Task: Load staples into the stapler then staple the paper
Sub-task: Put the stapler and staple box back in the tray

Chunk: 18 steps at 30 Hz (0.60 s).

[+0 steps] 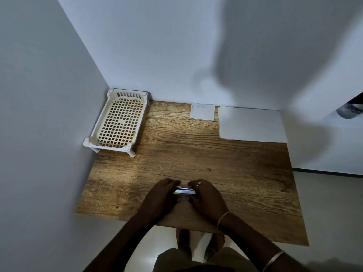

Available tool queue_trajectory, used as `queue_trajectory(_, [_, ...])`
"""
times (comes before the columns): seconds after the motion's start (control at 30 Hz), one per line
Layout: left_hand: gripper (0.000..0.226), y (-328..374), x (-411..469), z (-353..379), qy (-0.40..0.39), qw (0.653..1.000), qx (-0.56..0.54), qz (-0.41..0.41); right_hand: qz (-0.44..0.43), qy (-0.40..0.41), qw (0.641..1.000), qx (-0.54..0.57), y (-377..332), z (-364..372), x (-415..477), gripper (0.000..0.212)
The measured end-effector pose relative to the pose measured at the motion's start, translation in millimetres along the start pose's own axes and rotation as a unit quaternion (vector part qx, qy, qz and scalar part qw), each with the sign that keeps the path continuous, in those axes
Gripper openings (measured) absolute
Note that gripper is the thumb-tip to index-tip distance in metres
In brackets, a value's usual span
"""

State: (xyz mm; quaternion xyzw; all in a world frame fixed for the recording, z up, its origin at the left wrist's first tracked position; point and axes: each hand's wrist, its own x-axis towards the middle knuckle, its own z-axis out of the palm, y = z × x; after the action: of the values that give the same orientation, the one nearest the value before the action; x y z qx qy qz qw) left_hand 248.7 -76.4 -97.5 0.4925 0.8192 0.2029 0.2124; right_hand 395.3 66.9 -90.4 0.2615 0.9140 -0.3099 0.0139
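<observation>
As left grip (161, 195), right grip (208, 199) hold one stapler (185, 190), seemingly

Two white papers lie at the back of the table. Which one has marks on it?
The smaller sheet, just left of the larger paper. It bears faint lines of small dark marks, while the larger paper looks blank.

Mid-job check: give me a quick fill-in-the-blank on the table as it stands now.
1. The left hand and right hand grip the stapler; the ring is on the ____ one.
2. The basket stands in the table's far ____ corner.
3. The paper stack lies to the ____ of the small slip.
Missing words: right; left; right.
</observation>
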Motion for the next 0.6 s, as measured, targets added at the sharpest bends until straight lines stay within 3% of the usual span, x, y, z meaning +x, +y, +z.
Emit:
queue_trajectory(0.33, [0.036, 4.7, 4.2, 0.3, 0.0, 1.0, -0.016, 0.009, 0.029, 0.018, 0.998, 0.052, -4.7, -1.2, 1.9, 0.027])
queue_trajectory(0.6, [0.036, 8.3, 8.4, 2.1, 0.006, 0.999, -0.034, -0.023, 0.025, 0.026, 0.999, -0.011, -14.9, 0.4, 0.1, 0.03])
